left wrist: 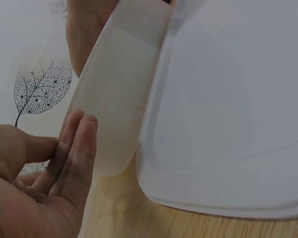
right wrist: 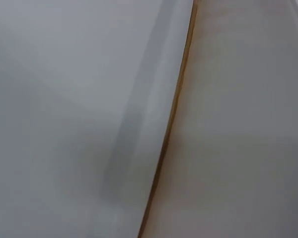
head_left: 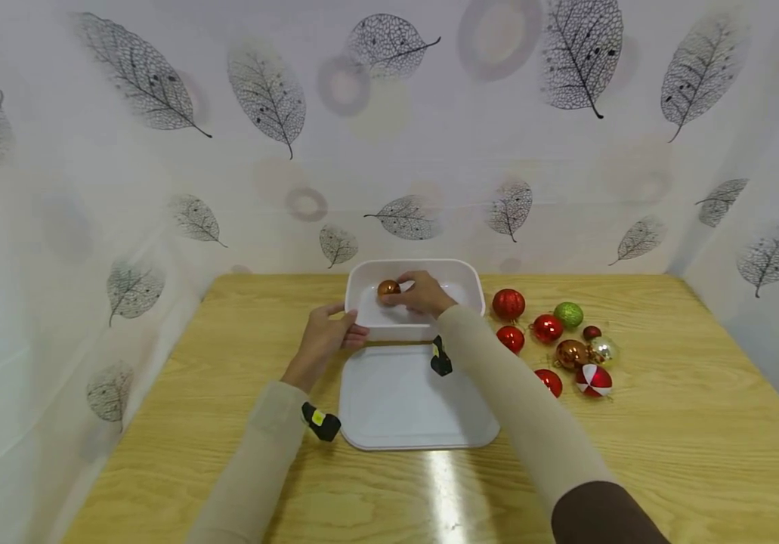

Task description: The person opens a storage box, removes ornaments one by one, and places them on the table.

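A white plastic bin (head_left: 471,291) stands at the back middle of the wooden table (head_left: 668,438). My right hand (head_left: 419,295) reaches into it and holds a copper ball (head_left: 388,288) at its fingertips, low inside the bin. My left hand (head_left: 328,336) rests against the bin's near left corner. In the left wrist view its fingers (left wrist: 77,148) lie straight along the bin's outer wall (left wrist: 119,99), with the thumb apart. The flat white lid (head_left: 416,400) lies just in front of the bin, and its corner (left wrist: 228,109) fills that view. The right wrist view is a blur of white plastic.
Several ornament balls lie to the right of the bin: red ones (head_left: 508,304), a green glitter one (head_left: 569,314), a copper one (head_left: 571,353) and a red-and-white one (head_left: 593,380). Leaf-patterned walls (head_left: 389,136) close in the table at the back and both sides.
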The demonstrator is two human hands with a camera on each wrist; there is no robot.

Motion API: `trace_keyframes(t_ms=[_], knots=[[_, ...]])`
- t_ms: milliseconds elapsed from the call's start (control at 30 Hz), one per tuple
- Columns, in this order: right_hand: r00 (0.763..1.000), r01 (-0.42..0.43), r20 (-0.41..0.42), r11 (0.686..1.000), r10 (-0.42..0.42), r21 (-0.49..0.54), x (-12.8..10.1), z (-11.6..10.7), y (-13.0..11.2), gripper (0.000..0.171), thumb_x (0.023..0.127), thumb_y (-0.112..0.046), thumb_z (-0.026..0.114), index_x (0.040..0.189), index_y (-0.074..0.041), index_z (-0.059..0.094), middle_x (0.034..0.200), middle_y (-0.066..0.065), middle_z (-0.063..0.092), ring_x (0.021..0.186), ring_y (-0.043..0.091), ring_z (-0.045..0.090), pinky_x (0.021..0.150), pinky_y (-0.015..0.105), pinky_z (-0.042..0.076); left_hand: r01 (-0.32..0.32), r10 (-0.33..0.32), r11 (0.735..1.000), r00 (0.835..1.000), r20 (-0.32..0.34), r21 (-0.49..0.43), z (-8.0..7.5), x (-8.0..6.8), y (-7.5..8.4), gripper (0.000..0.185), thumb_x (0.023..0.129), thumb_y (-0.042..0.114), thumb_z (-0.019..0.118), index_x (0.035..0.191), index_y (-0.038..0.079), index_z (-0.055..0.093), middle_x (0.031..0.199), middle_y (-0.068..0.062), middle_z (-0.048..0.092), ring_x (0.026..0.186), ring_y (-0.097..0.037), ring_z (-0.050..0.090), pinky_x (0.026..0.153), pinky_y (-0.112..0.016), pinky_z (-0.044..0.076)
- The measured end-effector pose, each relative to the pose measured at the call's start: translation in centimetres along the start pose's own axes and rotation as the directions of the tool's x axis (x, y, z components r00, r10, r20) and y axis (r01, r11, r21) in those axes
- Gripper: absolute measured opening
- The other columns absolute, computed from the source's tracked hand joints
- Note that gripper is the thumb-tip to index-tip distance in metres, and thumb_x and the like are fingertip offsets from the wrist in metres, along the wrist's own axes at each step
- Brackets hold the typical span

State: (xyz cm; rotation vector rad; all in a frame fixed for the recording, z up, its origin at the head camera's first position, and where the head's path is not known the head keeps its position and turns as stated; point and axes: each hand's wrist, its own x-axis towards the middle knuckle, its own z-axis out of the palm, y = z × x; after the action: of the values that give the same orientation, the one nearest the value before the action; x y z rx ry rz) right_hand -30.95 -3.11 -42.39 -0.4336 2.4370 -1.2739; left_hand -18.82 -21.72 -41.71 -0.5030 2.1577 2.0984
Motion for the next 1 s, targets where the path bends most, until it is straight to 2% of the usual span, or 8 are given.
trace_keyframes(t_ms=[133,300,567,1000], knots=[[1.0,0.022,0.023,0.999,-0.021,-0.047,0.2,0.6,-0.3,0.057,0.091,-0.03,0.079,0.135,0.001,0.059,0.124,0.02,0.066,0.091,0.026,0.069,0.076,0.029,0.06,-0.001,0.001,1.0,1.0,0.001,-0.005,0.0,0.1,0.0,0.043,0.107,0.014,0.054,0.145,-0.005,0.047,0.088,-0.019,0.074,0.069,-0.017,0.073,0.07,-0.028,0.065],[0.996,0.049,0.076,0.993,-0.041,-0.106,0.3,1.3,-0.9,0.055,0.093,-0.034,0.076,0.134,-0.001,0.061,0.128,0.017,0.065,0.095,0.026,0.069,0.083,0.031,0.059,0.003,-0.003,1.0,1.0,-0.003,-0.006,0.0,0.1,0.0,0.042,0.107,0.014,0.054,0.145,-0.005,0.047,0.087,-0.018,0.074,0.068,-0.017,0.073,0.069,-0.028,0.065],[0.99,0.087,0.124,0.99,-0.073,-0.112,0.4,2.0,-1.7,0.056,0.092,-0.034,0.077,0.134,-0.001,0.062,0.128,0.017,0.066,0.091,0.025,0.07,0.078,0.029,0.06,0.001,-0.001,1.0,1.0,-0.004,-0.023,0.0,0.0,-0.1,0.044,0.107,0.01,0.053,0.146,-0.006,0.045,0.082,-0.016,0.074,0.066,-0.017,0.072,0.068,-0.028,0.065],[0.992,0.069,0.107,0.993,-0.059,-0.092,0.4,3.1,-2.5,0.053,0.095,-0.033,0.073,0.133,0.0,0.06,0.123,0.018,0.067,0.092,0.027,0.07,0.079,0.03,0.06,-0.009,0.009,1.0,1.0,0.005,-0.027,-0.1,0.1,-0.2,0.043,0.107,0.013,0.053,0.146,-0.005,0.046,0.084,-0.016,0.074,0.067,-0.017,0.073,0.069,-0.029,0.065]])
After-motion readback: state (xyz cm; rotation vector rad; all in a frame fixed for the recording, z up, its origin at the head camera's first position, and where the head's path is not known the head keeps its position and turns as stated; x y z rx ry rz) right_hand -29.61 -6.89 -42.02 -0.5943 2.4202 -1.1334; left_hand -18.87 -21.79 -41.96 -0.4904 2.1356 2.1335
